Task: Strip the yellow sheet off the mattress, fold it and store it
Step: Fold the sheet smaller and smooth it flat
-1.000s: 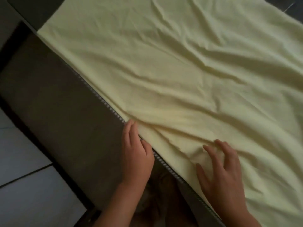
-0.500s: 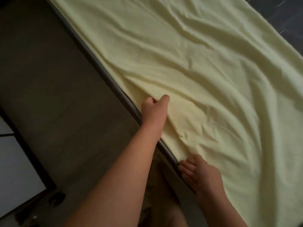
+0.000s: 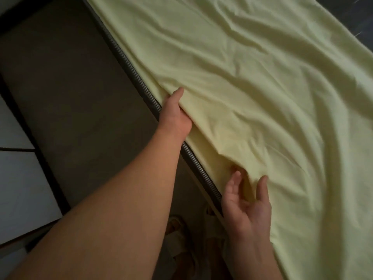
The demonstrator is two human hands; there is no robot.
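The yellow sheet (image 3: pixel 252 87) lies spread over the mattress (image 3: pixel 131 66), rumpled, and covers nearly all of the top that shows. Only the far right corner shows something dark past the sheet's edge.

A second ago both your hands lay flat on top of the cloth at the near long edge. Half a second ago the left had closed on the hem and the right had curled at the corded border. Now the hem is lifted off that border at two spots. A raised fold runs from one spot to the other, and the creases fan away from it across the bed. From this I judge that stripping has only begun: the edge is coming free, but nothing is pulled back yet, and folding and storing are far off.

Your left hand (image 3: pixel 174 114) reaches along the mattress edge on a nearly straight arm. It grips the hem, its fingers hidden beneath the cloth and its thumb (image 3: pixel 178 92) pressed on top. Your right hand (image 3: pixel 247 207) is nearer your body at the same edge, with the palm turned up and relaxed. Its fingers (image 3: pixel 235 178) are fairly straight and their tips slip under the raised fold. It props the cloth up and does not clasp it.

Left of the mattress is a dark strip, then pale floor tiles (image 3: pixel 22 178).
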